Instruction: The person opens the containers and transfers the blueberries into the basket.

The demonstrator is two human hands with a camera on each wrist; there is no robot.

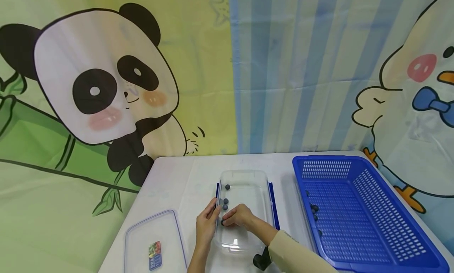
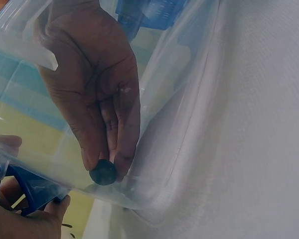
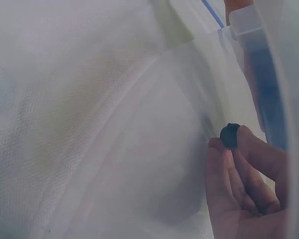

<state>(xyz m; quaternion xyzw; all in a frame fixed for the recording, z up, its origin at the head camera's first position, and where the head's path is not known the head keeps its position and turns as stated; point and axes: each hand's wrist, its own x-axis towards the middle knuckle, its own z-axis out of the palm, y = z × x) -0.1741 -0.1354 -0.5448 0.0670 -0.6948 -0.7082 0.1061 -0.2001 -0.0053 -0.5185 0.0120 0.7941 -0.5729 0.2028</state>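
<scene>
A clear plastic container (image 1: 244, 238) with blue side latches (image 1: 275, 210) stands on the table. My left hand (image 1: 207, 225) grips its left side; in the left wrist view its fingers (image 2: 55, 211) lie around a blue latch (image 2: 35, 189). Inside the container, my right hand (image 1: 240, 216) pinches a blueberry (image 3: 229, 136) between thumb and fingertips, close to the left wall. The same blueberry (image 2: 103, 172) shows through clear plastic in the left wrist view. Farther back along that wall lie one blueberry (image 1: 227, 187) and a close pair, the nearer blueberry (image 1: 225, 207) touching or almost touching the other.
On the right stands a large blue plastic basket (image 1: 388, 184) with several blueberries (image 1: 314, 208) along its left side. A clear lid (image 1: 136, 241) with a coloured label (image 1: 155, 255) lies at the left. Behind the white table (image 1: 191, 174) hangs a printed curtain (image 1: 269, 88).
</scene>
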